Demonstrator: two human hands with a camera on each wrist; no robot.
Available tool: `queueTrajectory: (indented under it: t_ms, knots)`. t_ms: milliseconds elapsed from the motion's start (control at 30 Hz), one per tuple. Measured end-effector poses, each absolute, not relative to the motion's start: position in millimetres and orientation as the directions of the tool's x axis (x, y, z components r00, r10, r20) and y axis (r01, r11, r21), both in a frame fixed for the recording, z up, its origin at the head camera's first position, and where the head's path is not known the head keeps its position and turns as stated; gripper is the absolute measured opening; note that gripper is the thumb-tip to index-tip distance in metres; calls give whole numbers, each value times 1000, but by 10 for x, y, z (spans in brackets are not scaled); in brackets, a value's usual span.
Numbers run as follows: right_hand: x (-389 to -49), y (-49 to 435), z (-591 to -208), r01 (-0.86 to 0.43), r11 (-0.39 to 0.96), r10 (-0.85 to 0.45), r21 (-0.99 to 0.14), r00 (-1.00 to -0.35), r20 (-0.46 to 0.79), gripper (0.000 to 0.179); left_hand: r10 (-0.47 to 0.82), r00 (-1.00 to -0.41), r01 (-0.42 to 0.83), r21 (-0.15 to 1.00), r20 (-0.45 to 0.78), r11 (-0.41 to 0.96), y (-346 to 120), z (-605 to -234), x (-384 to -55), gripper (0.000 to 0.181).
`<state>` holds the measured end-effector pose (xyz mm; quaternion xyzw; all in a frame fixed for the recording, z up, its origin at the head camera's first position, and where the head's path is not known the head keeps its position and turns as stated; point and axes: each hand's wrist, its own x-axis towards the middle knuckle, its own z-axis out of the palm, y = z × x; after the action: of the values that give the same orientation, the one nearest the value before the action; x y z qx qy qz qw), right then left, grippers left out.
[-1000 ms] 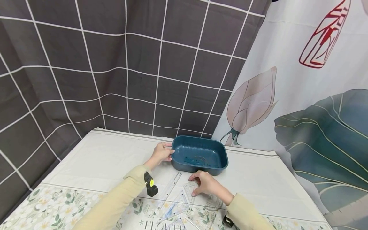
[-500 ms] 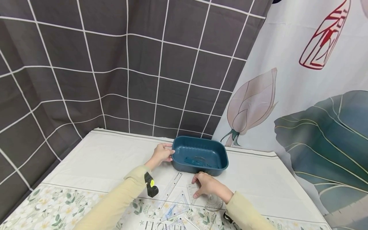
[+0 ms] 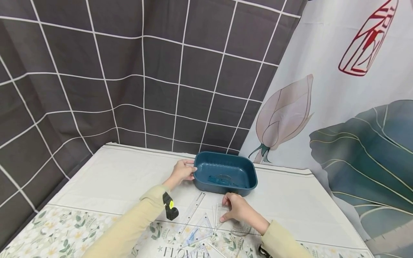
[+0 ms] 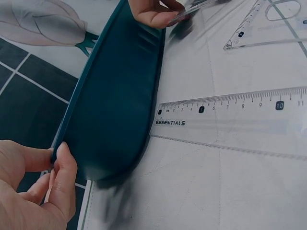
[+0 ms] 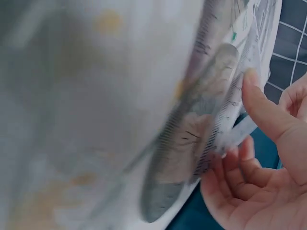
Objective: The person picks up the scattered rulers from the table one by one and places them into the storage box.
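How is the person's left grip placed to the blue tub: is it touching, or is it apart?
Touching. The left wrist view shows it: the left grip pinches the rim of the blue tub from both sides, without visible gap.

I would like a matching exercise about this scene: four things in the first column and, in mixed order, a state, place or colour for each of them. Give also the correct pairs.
Column one
1. basin
2. left hand
3. right hand
4. ruler marked ESSENTIALS

Column two
A. pinches a clear plastic piece
B. lies flat on the cloth
C. dark blue-green, open at the top
D. holds the basin at one end

Pairs: 1-C, 2-D, 3-A, 4-B
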<state>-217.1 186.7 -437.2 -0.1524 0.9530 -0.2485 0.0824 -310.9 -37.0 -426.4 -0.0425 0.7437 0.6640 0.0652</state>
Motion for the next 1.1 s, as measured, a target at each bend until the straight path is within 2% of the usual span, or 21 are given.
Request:
queueTrajectory:
  t_ms: [200,433,600,867,1100]
  knots:
    - [-2192,1993,-4433,-269,742,-374,-614,-926,-46,42,30,-988,-146,983,-150,112,-368,-4262,-3095,38]
    - [-2278,2193,-4369,-311,624,-490,-717,-870,-49,11,18,-985,-167,980,-170,108,-358,-4255,-3102,40]
    - [-2349,2297,-4290,-333,562,-569,-758,-820,-62,13,17,-986,-163,981,-166,107,-361,-4261,-3112,39]
    - [-2377,2362,-4154,-441,569,-628,-694,-778,-21,13,26,-985,-167,980,-171,103,-364,-4248,-3115,39]
    - [-2390,2357,-4029,-422,503,-671,-754,-741,-34,10,20,-986,-164,981,-167,108,-364,-4247,-3117,38]
